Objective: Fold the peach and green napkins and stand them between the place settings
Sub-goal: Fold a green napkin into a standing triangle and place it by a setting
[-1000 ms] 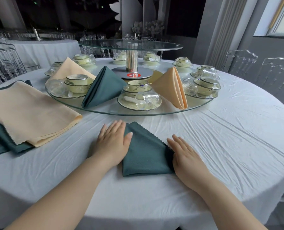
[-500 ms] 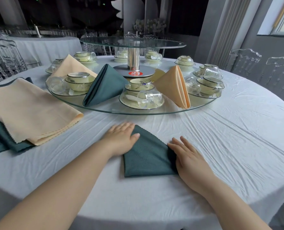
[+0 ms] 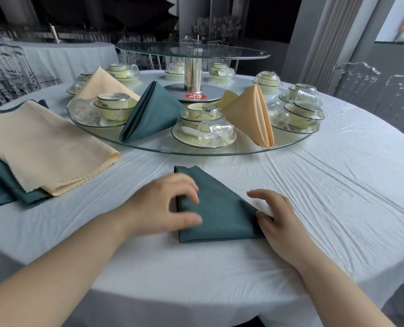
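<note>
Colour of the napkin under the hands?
Napkin is plain dark green, clearest in head view.

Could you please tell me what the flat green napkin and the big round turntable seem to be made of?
Green napkin: likely woven cloth, matte; it folds softly and has a zigzag-cut edge. Turntable: clear glass, glossy; the tablecloth shows through it and its rim catches light.

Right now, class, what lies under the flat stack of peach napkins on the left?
Green napkins lie under the peach stack, showing along its near edge and far corner. Their number is hidden by the peach cloth.
</note>
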Available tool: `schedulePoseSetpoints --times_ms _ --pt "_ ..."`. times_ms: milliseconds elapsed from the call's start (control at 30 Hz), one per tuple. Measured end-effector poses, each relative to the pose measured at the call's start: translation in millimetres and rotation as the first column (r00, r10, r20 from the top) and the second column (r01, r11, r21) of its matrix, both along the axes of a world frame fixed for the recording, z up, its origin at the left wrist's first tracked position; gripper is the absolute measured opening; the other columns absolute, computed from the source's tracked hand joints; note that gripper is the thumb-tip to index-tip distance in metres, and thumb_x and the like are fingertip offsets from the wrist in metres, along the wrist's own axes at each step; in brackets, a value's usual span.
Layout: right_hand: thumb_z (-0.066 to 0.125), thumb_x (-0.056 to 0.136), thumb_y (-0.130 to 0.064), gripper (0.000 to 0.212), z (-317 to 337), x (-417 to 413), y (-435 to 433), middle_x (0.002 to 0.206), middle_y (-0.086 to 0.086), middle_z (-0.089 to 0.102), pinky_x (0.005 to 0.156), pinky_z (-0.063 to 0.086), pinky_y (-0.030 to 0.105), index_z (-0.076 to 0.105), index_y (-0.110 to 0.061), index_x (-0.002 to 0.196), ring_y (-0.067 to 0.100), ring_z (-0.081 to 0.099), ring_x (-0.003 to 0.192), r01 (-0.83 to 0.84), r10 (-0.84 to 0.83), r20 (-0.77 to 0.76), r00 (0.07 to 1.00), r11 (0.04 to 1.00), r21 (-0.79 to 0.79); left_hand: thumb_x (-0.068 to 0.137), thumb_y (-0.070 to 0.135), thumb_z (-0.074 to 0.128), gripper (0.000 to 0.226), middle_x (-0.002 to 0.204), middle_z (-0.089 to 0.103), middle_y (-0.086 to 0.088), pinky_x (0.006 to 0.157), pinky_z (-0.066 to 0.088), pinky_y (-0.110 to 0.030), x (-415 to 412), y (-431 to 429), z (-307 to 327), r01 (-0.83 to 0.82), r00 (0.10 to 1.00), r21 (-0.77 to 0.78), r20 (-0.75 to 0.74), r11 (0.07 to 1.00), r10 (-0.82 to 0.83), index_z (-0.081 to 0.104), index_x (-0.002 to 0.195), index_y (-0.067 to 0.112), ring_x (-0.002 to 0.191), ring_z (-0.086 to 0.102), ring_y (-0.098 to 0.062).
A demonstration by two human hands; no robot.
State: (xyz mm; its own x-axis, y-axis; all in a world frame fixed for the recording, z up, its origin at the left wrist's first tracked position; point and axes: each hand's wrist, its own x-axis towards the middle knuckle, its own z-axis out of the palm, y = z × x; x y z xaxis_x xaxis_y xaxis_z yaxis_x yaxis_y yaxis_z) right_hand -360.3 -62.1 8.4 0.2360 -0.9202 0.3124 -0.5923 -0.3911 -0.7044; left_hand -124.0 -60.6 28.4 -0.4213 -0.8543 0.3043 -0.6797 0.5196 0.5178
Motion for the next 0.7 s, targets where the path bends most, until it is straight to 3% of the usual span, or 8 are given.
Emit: schedulePoseSetpoints --times_ms 100,200,233,333,400,467,567,700 --pt "0.053 0.085 -0.004 0.041 1 1 1 0.099 -0.032 0.046 0.083 0.025 -0.004 0.045 -0.045 0.088 -0.001 0.037 0.105 0.006 -0.004 0.038 0.999 0.999 -0.037 0.057 0.062 0.055 0.044 0.11 0.039 0.036 0.09 0.019 0.006 0 28 -7 0.126 0.985 0.045 0.111 0.991 -0.13 0.059 0.096 0.042 0.104 0.029 0.032" --pt "0.059 0.08 -0.028 0.02 2 4 3 0.099 -0.031 0.049 0.086 0.028 0.005 0.049 -0.043 0.089 -0.011 0.038 0.1 0.009 -0.004 0.058 0.998 0.997 -0.08 0.056 0.063 0.043 0.057 0.116 0.028 0.043 0.091 0.012 0.008 -1 34 -16 0.079 0.988 0.082 0.125 0.993 -0.089 0.052 0.109 0.044 0.109 0.016 0.036" --pt "0.055 0.076 -0.036 0.014 4 5 4 0.099 -0.03 0.05 0.088 0.028 0.006 0.054 -0.039 0.09 -0.011 0.039 0.1 0.013 -0.009 0.036 0.999 0.991 -0.134 0.057 0.062 0.041 0.06 0.118 0.031 0.041 0.092 0.012 0.008 -1 34 -17 0.055 0.991 0.074 0.118 0.996 -0.063 0.055 0.111 0.04 0.112 0.015 0.033" --pt "0.053 0.071 -0.04 0.029 4 8 9 0.096 -0.017 0.06 0.094 0.027 0.014 0.06 -0.025 0.094 0.005 0.045 0.106 -0.078 0.022 -0.159 0.987 0.931 -0.355 0.062 0.057 0.041 0.065 0.124 0.049 0.023 0.097 0.012 0.003 -1 31 -16 0.044 0.987 -0.013 0.157 0.999 -0.042 0.064 0.113 0.027 0.123 0.021 0.011" --pt "0.054 0.069 -0.043 0.033 5 14 18 0.091 -0.01 0.066 0.096 0.026 0.015 0.063 -0.023 0.094 0.008 0.048 0.106 -0.19 0.084 -0.29 0.953 0.914 -0.36 0.059 0.062 0.032 0.074 0.13 0.045 0.023 0.095 0.01 0.004 -1 29 -12 0.053 0.966 -0.015 0.255 0.998 -0.048 0.06 0.119 0.03 0.126 0.013 0.007" --pt "0.051 0.068 -0.046 0.039 5 21 21 0.088 -0.009 0.069 0.094 0.029 0.019 0.066 -0.021 0.094 0.006 0.056 0.096 -0.268 0.122 -0.423 0.898 0.913 -0.306 0.051 0.064 0.022 0.085 0.135 0.038 0.029 0.092 0.007 0.005 -1 27 -6 0.041 0.944 0.037 0.326 0.998 -0.051 0.053 0.125 0.036 0.128 0.013 0.01" --pt "0.044 0.071 -0.045 0.038 14 32 20 0.082 -0.011 0.068 0.09 0.029 0.02 0.065 -0.021 0.092 0.009 0.065 0.078 -0.294 0.083 -0.602 0.794 0.919 -0.262 0.046 0.061 0.017 0.09 0.138 0.037 0.029 0.095 0.015 -0.001 -2 27 -2 0.053 0.929 0.003 0.366 0.999 -0.05 0.051 0.126 0.038 0.128 0.025 0.01" --pt "0.044 0.089 -0.033 0.04 36 44 15 0.118 -0.002 0.058 0.108 0.014 0.031 0.043 -0.015 0.124 0.021 0.055 0.108 -0.369 0.118 -0.801 0.587 0.919 -0.136 0.055 0.049 0.03 0.069 0.119 0.061 0.018 0.093 0.03 -0.008 -5 28 -1 0.096 0.942 -0.086 0.331 0.992 -0.063 0.066 0.109 0.027 0.115 0.037 0.004"
